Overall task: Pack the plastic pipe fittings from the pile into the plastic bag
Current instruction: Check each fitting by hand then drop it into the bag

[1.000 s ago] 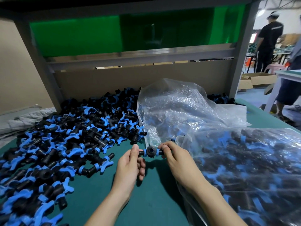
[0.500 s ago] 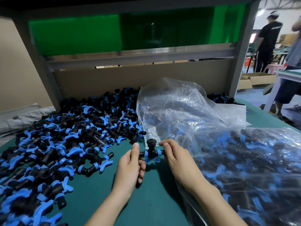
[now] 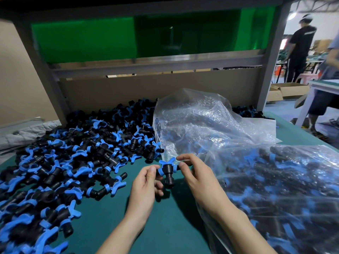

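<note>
We count two hands, the left hand [image 3: 146, 186] and the right hand [image 3: 200, 182], and one fitting [image 3: 167, 170] pinched between them. The pile [image 3: 82, 158] on the one desk [image 3: 165, 226] holds more fittings than we can count. We make out two clear bags: a crumpled bag [image 3: 201, 123] and a filled bag [image 3: 286, 189]. Behind stand two people, a person in black [image 3: 300, 44] and a second person [image 3: 330, 57].

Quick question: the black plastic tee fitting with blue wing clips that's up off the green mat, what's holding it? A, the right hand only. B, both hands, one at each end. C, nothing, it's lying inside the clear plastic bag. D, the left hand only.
B: the black plastic tee fitting with blue wing clips is pinched at one end by the left hand and at the other by the right hand, above the green mat, outside the clear plastic bag.
</note>
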`<act>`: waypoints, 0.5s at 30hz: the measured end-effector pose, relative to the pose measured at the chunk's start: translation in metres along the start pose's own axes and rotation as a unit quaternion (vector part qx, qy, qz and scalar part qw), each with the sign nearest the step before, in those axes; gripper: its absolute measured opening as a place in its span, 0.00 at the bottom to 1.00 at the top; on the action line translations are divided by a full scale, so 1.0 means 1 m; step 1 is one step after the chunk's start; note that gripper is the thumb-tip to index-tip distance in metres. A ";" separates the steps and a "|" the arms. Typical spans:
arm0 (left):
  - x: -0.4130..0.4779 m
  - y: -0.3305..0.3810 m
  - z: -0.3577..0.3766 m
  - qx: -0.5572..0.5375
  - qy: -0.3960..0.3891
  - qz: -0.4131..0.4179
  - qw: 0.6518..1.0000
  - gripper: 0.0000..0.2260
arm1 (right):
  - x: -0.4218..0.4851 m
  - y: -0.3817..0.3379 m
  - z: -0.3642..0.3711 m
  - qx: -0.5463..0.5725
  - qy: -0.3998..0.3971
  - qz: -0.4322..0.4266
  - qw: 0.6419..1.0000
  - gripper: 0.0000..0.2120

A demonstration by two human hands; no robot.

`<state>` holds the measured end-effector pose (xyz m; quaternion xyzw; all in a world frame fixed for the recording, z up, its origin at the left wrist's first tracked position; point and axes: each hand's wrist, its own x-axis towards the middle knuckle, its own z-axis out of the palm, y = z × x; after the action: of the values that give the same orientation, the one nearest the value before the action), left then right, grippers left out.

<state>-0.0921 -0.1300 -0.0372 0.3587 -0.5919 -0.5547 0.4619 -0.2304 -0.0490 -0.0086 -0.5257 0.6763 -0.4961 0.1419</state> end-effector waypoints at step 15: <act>0.004 0.000 -0.002 -0.121 0.083 -0.025 0.989 0.08 | -0.003 -0.028 -0.028 -0.290 -0.124 -0.066 0.947 0.22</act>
<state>-0.0912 -0.1344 -0.0367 0.3593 -0.4709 -0.6018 0.5357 -0.2334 -0.0304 0.0269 -0.6452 0.7316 -0.2176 0.0328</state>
